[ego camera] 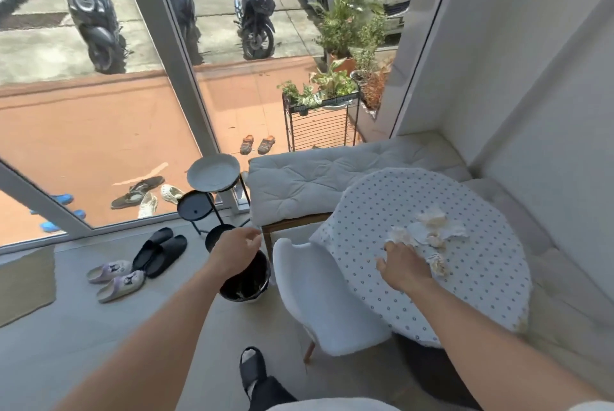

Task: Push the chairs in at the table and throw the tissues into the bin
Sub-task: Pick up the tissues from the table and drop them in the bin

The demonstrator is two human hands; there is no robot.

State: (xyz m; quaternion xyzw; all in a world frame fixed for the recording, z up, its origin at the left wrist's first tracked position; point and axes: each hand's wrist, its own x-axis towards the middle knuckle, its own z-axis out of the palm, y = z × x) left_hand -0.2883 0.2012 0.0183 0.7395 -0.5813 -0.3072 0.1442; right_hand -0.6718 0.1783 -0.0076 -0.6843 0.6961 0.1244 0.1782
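Note:
A round table (pixel 471 297) with a dotted white cloth stands at the right. Several crumpled tissues (pixel 428 228) lie on its middle. My right hand (pixel 403 266) rests on the cloth, fingers spread, touching the nearest tissues; whether it grips one I cannot tell. A white shell chair (pixel 327 297) sits against the table's left edge. A black bin (pixel 247 281) stands on the floor left of the chair. My left hand (pixel 237 251) hovers over the bin's rim, fingers loosely curled, holding nothing I can see.
A cushioned bench (pixel 319 178) runs behind the table along the window. A tiered black plant stand (pixel 206 198) stands beyond the bin. Slippers (pixel 133 264) and a mat (pixel 26 281) lie on the floor at left. A slippered foot (pixel 252 367) shows below.

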